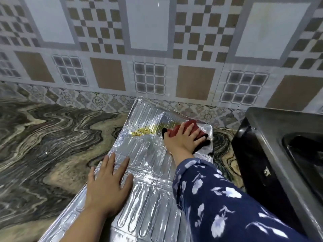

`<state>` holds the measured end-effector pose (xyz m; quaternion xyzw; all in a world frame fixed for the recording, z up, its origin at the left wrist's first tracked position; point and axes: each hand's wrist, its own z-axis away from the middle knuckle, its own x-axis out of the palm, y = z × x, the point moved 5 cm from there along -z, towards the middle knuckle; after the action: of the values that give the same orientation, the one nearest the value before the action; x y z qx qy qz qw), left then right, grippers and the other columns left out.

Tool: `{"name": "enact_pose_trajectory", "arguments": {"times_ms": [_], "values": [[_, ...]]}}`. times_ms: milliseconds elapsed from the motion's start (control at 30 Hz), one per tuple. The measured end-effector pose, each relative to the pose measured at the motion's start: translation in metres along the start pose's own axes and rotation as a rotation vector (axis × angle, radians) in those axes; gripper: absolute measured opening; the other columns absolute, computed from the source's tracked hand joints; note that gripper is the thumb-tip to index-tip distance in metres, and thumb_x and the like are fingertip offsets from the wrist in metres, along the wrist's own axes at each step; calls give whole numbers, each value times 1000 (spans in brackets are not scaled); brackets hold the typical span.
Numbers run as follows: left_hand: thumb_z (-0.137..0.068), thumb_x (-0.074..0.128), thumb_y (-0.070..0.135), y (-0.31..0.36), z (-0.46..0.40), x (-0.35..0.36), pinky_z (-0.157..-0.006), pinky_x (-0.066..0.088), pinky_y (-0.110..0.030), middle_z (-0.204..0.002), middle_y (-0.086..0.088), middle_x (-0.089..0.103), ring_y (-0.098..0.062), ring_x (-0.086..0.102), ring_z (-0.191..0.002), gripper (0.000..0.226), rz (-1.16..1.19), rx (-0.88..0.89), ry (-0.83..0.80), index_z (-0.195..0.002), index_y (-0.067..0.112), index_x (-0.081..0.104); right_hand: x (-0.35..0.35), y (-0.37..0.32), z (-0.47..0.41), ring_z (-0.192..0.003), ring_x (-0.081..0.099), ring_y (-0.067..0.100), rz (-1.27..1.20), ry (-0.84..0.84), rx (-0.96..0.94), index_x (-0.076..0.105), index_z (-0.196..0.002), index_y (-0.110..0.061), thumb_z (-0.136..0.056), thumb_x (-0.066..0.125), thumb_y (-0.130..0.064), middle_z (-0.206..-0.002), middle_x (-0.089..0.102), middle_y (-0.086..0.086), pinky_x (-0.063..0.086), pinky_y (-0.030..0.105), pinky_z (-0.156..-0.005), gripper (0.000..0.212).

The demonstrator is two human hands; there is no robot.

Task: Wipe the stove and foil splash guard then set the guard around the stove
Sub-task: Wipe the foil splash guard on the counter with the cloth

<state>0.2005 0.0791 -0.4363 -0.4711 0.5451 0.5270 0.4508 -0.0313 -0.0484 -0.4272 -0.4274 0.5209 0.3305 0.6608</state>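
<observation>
Tiled wall fills the upper half of the view, patterned in white, brown and grey squares, and below it runs a marbled countertop with swirling dark and pale veins. At the right edge stands the dark stove, its near side black and glossy, well clear of the work for now. Flat on the counter, stretching from the wall toward the camera, lies the foil splash guard, unfolded, its embossed ribs catching the light. A yellow oily smear sits on its far panel. The left hand presses palm-down on the near-left part of the foil, fingers spread wide and holding nothing, pinning the sheet in place. The right hand, at the end of a blue sleeve with white print, lies flat with fingers splayed over a red cloth, pressing it against the far right panel just beside the smear. The step in hand looks to be wiping the guard. Next, the cloth probably needs to sweep left across the oil, with light pressure so the thin foil does not crumple.
</observation>
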Motion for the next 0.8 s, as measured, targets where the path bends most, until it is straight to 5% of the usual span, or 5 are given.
{"name": "enact_pose_trajectory", "arguments": {"times_ms": [400, 500, 633, 800], "values": [[-75, -7, 68, -5, 31, -3, -118, -4, -43, -160, 4, -9, -13, -10, -147, 74, 42, -11, -1, -146, 50, 2, 22, -56, 65, -148, -11, 22, 61, -91, -634, 5, -151, -36, -89, 19, -64, -162, -7, -6, -10, 56, -115, 70], [-77, -6, 69, -4, 37, -2, -117, -6, -44, -159, 5, -13, -12, -13, -147, 72, 48, 6, 6, -146, 51, 0, 18, -34, 64, -148, -9, 24, 53, -61, -634, -2, -151, -36, -88, 23, -68, -162, -6, -7, -11, 57, -116, 76], [-80, -2, 69, -5, 44, 0, -118, -5, -46, -159, 4, -15, -13, -13, -147, 67, 42, 3, 10, -145, 51, -3, 15, -31, 48, -146, -15, 34, 83, -65, -381, -6, -152, -22, -82, 20, -77, -161, -10, -5, -19, 63, -109, 93], [-89, 11, 65, -5, 44, 0, -118, -9, -44, -159, 4, -14, -13, -13, -147, 60, 64, 2, 38, -146, 50, -2, 22, -81, 23, -148, -8, 29, 19, -141, -398, 0, -153, -23, -87, 21, -69, -162, -6, -7, -10, 63, -112, 83]]}}
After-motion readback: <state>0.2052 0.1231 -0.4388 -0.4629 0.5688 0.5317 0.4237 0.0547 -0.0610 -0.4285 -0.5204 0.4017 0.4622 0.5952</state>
